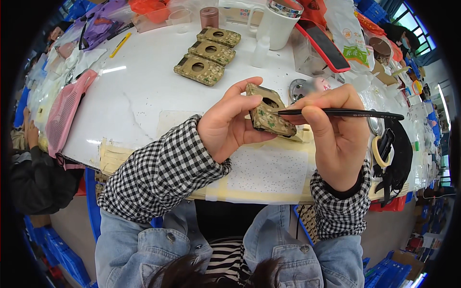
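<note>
A camouflage-painted toy tank hull (274, 113) with a round opening in its top sits tilted in my left hand (230, 117), its thumb and fingers gripping the sides. My right hand (336, 127) is closed around a slim black pen-shaped tool (345, 113); whether it is a brush or tweezers I cannot tell. The tool's thin tip rests at or just over the hull's top, beside the opening. Three similar hulls (199, 70) stand in a row farther back on the white table (129, 96).
A speckled white sheet (264, 175) is taped at the near edge. Behind are a white mug (276, 26), a small clear bottle (260, 52) and a red-cased phone (326, 45). A pink mesh bag (72, 110) lies left; a tape roll (382, 149) sits right. Another person's sleeve (41, 177) shows at left.
</note>
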A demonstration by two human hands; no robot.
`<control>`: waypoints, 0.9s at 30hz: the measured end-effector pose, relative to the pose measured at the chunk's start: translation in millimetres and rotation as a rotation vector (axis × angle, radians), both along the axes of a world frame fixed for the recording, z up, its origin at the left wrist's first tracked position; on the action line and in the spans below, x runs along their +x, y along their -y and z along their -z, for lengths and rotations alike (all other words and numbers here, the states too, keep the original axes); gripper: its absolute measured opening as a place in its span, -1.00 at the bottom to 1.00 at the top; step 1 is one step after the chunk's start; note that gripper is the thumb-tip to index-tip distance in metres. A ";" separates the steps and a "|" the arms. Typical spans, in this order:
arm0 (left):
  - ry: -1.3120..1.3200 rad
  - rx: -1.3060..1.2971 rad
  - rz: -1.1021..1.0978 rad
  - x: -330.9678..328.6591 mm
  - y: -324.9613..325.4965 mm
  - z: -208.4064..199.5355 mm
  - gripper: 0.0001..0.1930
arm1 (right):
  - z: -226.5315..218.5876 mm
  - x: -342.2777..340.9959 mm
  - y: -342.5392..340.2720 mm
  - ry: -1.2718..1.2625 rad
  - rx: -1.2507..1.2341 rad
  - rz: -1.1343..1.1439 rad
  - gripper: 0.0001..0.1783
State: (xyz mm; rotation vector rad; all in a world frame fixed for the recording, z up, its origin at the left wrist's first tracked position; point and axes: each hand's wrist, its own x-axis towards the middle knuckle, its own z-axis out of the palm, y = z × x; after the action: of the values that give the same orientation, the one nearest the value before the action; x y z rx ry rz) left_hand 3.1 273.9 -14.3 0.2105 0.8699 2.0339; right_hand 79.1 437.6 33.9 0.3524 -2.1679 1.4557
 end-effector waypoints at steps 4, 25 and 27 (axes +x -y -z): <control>-0.004 0.000 0.000 0.1 0.2 0.5 -0.51 | 0.2 0.6 0.5 0.007 -0.011 0.002 -0.89; -0.474 -0.133 0.131 -2.8 7.0 -13.3 -0.80 | -8.1 0.6 -6.1 0.232 -0.299 0.021 -0.82; -0.544 -0.172 0.129 -2.0 7.6 -13.9 -0.78 | -8.0 -0.5 -5.4 0.262 -0.315 0.020 -0.81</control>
State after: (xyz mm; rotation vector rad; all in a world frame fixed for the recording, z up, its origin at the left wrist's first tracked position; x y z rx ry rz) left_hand 1.1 266.2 -0.4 0.7267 1.3190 1.7911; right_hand 78.6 443.0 41.9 0.0286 -2.0772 1.8852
